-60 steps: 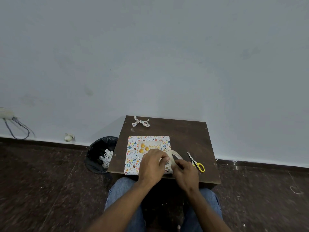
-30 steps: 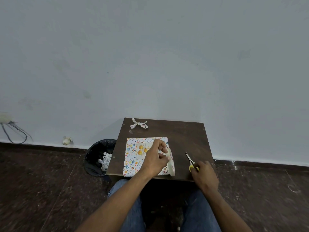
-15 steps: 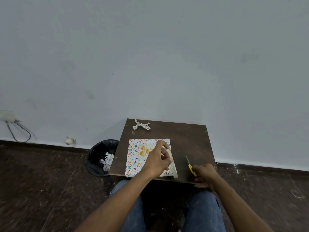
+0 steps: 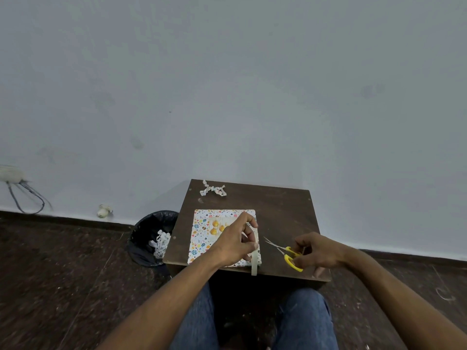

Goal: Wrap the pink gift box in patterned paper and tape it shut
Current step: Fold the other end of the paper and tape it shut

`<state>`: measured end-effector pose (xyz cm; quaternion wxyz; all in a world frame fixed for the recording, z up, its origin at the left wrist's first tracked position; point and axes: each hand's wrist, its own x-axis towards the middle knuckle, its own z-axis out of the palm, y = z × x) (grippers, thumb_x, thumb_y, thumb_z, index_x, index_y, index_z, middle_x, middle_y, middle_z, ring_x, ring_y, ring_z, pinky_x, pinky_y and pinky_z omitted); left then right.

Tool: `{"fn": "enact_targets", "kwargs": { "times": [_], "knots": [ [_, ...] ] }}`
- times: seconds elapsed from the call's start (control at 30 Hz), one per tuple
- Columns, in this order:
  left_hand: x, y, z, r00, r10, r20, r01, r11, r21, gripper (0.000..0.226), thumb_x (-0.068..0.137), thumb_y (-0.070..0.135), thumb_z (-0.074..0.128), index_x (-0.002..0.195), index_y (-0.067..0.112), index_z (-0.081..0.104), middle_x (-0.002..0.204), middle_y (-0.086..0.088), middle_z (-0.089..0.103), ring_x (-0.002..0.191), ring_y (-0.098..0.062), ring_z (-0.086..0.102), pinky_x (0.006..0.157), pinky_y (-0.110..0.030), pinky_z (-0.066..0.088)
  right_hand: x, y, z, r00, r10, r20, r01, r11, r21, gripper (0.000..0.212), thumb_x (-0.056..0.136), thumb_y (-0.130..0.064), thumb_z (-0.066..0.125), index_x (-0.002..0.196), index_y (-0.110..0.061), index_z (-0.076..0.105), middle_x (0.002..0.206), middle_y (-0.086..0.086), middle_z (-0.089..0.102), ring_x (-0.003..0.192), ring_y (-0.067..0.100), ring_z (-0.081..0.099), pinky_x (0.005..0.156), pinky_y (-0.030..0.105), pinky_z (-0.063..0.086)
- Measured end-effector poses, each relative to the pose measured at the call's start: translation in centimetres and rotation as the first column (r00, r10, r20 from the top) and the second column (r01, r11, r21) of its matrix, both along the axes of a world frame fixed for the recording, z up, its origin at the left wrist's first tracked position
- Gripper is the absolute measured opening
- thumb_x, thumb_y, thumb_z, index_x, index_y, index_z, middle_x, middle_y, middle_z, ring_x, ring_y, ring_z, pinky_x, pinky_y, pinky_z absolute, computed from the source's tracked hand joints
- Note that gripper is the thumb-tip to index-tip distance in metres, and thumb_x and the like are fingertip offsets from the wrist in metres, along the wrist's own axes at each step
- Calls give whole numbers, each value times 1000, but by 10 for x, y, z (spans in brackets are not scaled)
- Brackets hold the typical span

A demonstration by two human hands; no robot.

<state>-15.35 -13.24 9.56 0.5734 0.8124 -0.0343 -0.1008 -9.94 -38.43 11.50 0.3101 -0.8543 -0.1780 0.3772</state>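
A person sits at a small dark brown surface (image 4: 283, 213) set against a pale wall, knees in blue jeans just below its near edge. The gift box (image 4: 202, 238), already covered in white patterned paper with small coloured shapes and three orange dots on top, lies flat on the left half of the surface, close to the near edge. The left hand (image 4: 235, 242) hovers over the box's right side, fingers curled and pinching a strip of pale tape (image 4: 254, 261) that hangs down past the near edge of the surface. The right hand (image 4: 317, 252) is to the right of the box and grips the yellow handles of a pair of scissors (image 4: 284, 251); the blades are spread apart and point left toward the tape, without touching it. A crumpled scrap of patterned paper (image 4: 213, 190) sits at the far left corner of the surface. On the floor to the left stands a black bin (image 4: 147, 238) with paper scraps inside
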Motion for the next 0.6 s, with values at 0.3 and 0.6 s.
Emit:
{"fn": "enact_targets", "kwargs": {
  "times": [0.3, 0.6],
  "knots": [
    [-3, 0, -1, 1000, -20, -13, 20, 1000, -10, 39, 86, -2, 66, 103, 27, 46, 86, -5, 56, 71, -13, 58, 60, -32, 59, 0, 17, -4, 997, 59, 46, -62, 996, 67, 16, 84, -25, 76, 80, -21, 62, 79, -3, 60, 70, 15, 60, 62, 35, 59],
    [-2, -1, 1, 999, -37, -35, 36, 999, -30, 38, 87, -2, 66, 105, 27, 48, 87, -6, 54, 74, -15, 57, 61, -34, 60, 2, 16, -15, 965, 87, 248, -107, 992, 67, 25, 84, -30, 76, 74, -13, 60, 66, -10, 54, 60, 3, 46, 59, 23, 40]
  ]
}}
